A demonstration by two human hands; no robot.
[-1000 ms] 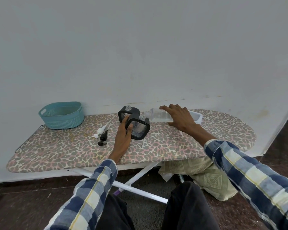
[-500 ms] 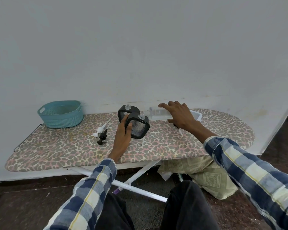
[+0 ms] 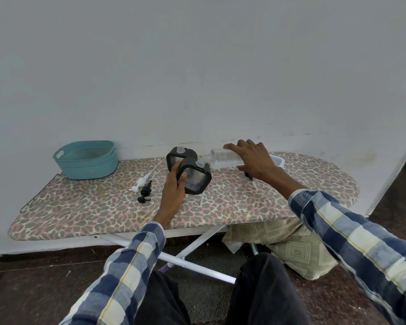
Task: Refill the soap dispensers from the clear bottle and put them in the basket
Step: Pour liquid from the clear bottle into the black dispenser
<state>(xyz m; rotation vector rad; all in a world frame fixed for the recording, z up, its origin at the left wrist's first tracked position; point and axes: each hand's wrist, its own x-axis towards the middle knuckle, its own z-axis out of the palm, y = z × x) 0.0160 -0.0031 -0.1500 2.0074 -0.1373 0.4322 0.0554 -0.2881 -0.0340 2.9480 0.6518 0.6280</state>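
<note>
Plain white wall (image 3: 197, 66) behind a leopard-print ironing board (image 3: 92, 207) on white legs (image 3: 197, 242); dark speckled floor (image 3: 33, 289) below.

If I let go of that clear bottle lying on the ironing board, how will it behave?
The clear bottle lies on its side and looks round, so it may roll. It looks mostly empty, so probably light. Its open neck faces the dispenser, so any leftover liquid could dribble out.

Setting: a plain room in a home
Evidence: leopard-print ironing board (image 3: 103, 207) at 12 o'clock against a bare white wall (image 3: 197, 66); dark stone floor (image 3: 33, 289); cushion (image 3: 291, 249) at 5 o'clock beneath
</note>
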